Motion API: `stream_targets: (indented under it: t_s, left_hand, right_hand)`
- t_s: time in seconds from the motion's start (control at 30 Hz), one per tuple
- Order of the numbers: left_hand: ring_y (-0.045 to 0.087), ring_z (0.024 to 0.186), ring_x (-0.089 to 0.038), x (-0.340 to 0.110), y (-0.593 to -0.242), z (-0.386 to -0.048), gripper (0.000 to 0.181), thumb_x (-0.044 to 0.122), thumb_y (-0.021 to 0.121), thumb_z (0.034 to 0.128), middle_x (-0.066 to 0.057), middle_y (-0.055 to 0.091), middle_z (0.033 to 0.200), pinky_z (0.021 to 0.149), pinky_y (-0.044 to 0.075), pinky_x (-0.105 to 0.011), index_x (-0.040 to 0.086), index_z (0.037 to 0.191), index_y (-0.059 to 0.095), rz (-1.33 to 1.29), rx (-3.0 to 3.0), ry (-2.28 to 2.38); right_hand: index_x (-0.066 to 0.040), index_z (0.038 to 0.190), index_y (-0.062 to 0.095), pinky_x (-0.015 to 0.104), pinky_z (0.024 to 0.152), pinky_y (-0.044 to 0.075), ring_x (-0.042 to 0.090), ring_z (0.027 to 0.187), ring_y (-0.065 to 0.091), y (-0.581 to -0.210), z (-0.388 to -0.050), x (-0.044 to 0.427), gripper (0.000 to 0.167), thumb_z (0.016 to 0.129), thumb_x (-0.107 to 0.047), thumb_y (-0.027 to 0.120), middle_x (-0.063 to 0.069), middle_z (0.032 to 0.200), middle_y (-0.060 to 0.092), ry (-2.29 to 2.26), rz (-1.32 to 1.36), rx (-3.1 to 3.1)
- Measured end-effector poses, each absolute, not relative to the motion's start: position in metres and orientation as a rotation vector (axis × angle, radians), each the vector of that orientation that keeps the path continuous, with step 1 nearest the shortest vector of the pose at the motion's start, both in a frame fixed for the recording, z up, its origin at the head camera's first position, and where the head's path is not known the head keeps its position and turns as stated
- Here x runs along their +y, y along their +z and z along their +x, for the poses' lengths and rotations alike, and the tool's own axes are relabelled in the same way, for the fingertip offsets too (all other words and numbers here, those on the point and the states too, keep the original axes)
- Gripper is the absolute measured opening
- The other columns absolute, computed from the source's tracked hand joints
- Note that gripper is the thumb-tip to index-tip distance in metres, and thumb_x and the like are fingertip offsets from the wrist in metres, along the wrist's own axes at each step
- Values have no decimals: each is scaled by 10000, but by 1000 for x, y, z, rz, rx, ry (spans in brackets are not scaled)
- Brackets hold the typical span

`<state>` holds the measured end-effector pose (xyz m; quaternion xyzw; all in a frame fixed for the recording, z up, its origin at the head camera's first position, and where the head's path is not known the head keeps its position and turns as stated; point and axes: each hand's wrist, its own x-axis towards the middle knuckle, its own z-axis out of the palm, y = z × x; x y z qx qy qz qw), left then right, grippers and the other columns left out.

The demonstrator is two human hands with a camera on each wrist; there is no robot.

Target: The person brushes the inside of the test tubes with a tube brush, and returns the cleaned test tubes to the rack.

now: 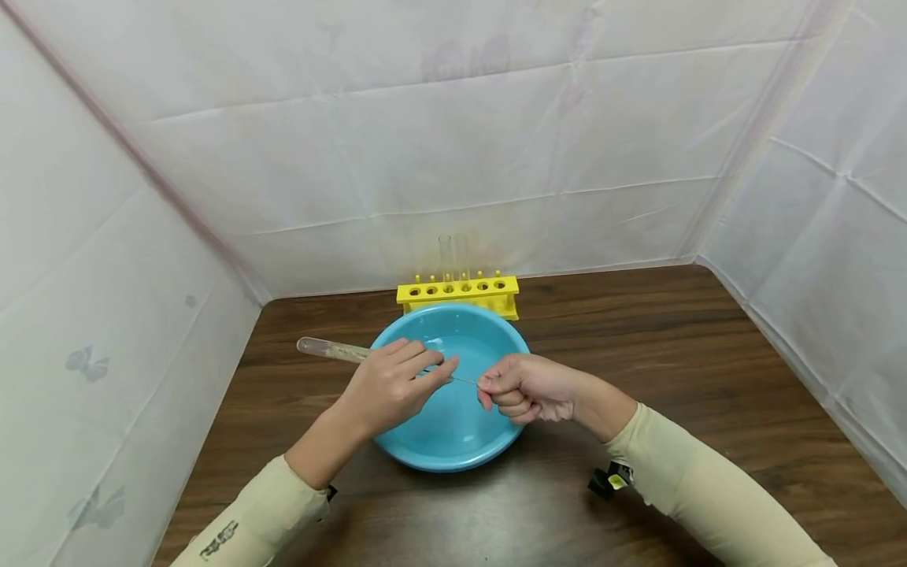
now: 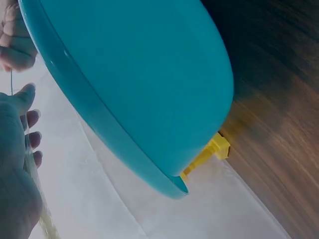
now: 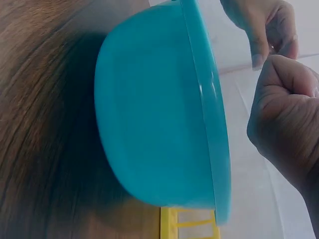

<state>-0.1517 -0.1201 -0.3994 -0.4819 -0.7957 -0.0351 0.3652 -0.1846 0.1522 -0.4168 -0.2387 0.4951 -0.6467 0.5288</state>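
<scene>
Above the blue basin (image 1: 453,465), my left hand (image 1: 397,386) grips a clear glass test tube (image 1: 315,346). The tube lies nearly level, its rounded end pointing left past the basin's rim. Pale bristles of a test tube brush (image 1: 347,352) show inside the glass. A thin wire handle (image 1: 464,381) runs from the left hand to my right hand (image 1: 527,387), whose thumb and fingers pinch its end. The tube's mouth is hidden by the left fingers. In the left wrist view, bristles (image 2: 47,224) show below the palm. Water seems to lie in the basin.
Behind the basin stands a yellow test tube rack (image 1: 457,291) with two upright glass tubes (image 1: 445,256) in it. White sheeting (image 1: 453,150) encloses the brown wooden table (image 1: 638,331) at the back and both sides.
</scene>
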Motion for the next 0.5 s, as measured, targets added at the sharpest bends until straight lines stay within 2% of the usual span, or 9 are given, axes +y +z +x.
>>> stream_targets:
  t_s: [0.2,0.33,0.43,0.5]
  left_hand:
    - [706,838,-174,-124,-399,-156,326,200,934,837,2,797,950,771,607,-271,128,1139,835,-1233,-2058,-93]
    - [716,844,-169,-128,-401,-158,358,239,916,855,3,805,952,787,619,-282,105,1175,827,-1238,-2147,-203]
    - [738,864,-153,-130,-403,-158,312,316,783,993,10,818,971,811,629,-292,96,1212,813,-1246,-2222,-259]
    - [748,864,-141,-131,-404,-158,355,380,662,1070,13,822,978,853,638,-313,98,1229,804,-1243,-2274,-283]
  right_hand:
    - [-77,921,631,194,435,210,53,415,284,-416,-184,138,389,1173,-222,373,-96,542,326,-1600,-506,1203]
    - [-54,920,634,202,436,242,62,415,295,-415,-183,132,385,1165,-241,402,-91,523,338,-1576,-525,1413]
    - [-25,918,654,227,447,245,82,422,279,-414,-183,129,376,1149,-225,435,-73,507,331,-1520,-572,1620]
    - [-11,909,673,236,462,243,93,438,275,-413,-183,128,367,1139,-201,459,-67,512,326,-1466,-644,1771]
